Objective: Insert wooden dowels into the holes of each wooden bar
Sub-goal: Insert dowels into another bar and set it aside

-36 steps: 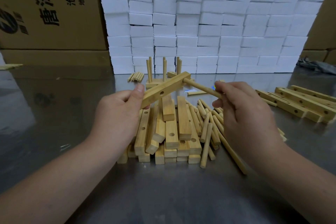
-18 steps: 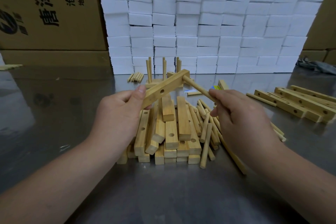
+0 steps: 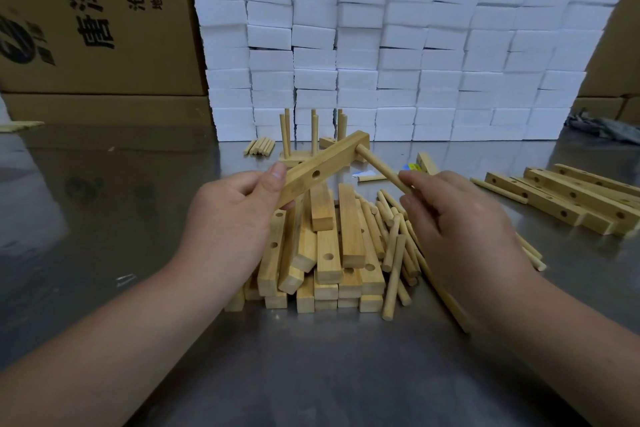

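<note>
My right hand has drawn in to the left since a second ago, so the dowel slants more steeply; the bar has barely shifted. The table runs back to cardboard boxes and a wall of white blocks. A heap of bars and loose dowels lies between my forearms. My left hand grips the bar's near end, holding it tilted above the heap. My right hand pinches the dowel, whose far tip meets the bar's side near its far end.
</note>
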{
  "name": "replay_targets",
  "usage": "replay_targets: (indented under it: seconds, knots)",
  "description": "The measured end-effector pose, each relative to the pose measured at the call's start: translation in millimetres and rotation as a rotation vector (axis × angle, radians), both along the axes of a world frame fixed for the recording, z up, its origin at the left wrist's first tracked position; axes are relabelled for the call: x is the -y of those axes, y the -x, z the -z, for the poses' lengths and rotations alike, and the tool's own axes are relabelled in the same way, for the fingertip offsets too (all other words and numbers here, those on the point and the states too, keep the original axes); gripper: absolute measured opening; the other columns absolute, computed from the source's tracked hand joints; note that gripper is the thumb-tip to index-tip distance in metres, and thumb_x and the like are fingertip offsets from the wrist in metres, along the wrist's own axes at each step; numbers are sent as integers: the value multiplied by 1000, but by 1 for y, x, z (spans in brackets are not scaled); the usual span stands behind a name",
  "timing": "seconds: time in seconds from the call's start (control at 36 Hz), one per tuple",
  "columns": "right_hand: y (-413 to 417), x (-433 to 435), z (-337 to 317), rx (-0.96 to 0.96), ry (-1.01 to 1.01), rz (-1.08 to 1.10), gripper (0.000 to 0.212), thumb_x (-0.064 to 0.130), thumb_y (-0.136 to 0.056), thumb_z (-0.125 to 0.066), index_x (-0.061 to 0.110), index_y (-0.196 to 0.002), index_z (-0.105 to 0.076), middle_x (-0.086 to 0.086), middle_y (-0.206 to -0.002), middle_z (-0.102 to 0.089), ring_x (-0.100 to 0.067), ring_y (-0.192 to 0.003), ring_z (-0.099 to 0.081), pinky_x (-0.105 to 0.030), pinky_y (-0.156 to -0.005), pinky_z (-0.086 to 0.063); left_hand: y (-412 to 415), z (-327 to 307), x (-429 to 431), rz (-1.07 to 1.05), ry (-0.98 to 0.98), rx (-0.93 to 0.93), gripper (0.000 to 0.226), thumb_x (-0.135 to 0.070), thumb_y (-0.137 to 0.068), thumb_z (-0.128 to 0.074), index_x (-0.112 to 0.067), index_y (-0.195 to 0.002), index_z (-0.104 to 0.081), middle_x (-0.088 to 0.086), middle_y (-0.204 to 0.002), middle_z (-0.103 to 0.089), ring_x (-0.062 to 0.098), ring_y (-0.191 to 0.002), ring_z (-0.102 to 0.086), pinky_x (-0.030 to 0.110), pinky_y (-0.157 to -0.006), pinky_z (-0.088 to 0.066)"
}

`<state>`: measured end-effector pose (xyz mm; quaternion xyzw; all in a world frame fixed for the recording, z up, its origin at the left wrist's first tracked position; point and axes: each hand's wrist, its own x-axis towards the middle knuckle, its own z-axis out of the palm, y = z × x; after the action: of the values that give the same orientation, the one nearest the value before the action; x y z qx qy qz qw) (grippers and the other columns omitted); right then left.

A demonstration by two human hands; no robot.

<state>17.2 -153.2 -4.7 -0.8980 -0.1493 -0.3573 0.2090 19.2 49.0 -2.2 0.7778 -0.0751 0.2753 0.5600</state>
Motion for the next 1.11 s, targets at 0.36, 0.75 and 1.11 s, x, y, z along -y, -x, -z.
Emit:
replay_targets:
  seconds: [0.36, 0.75, 1.11]
  knots:
    - [1, 4, -2, 58, 36, -6, 21, 6, -84, -62, 8, -104, -67, -2, -70, -53, -19, -57, -46, -12, -52, -28, 0, -2, 2, 2, -121, 2, 12, -39, -80, -64, -41, -69, -63, -26, -69, -63, -11, -61, -55, 3, -45, -37]
    - [4, 2, -3, 58, 66, 17, 24, 6, -86, -57, 4, -109, -65, -7, -68, -51, -24, -53, -46, -17, -47, -28, 0, -2, 2, 7, -144, 29, 14, -34, -82, -65, -42, -70, -62, -27, -73, -64, -11, -64, -56, 2, -46, -37]
    - [4, 1, -7, 31, 51, 41, 38, 22, -89, -40, 7, -118, -61, -1, -73, -46, -16, -56, -39, -17, -46, -25, 4, -3, 4, 23, -163, 38, 22, -32, -81, -67, -47, -68, -57, -29, -58, -61, -11, -59, -57, 2, -45, -36]
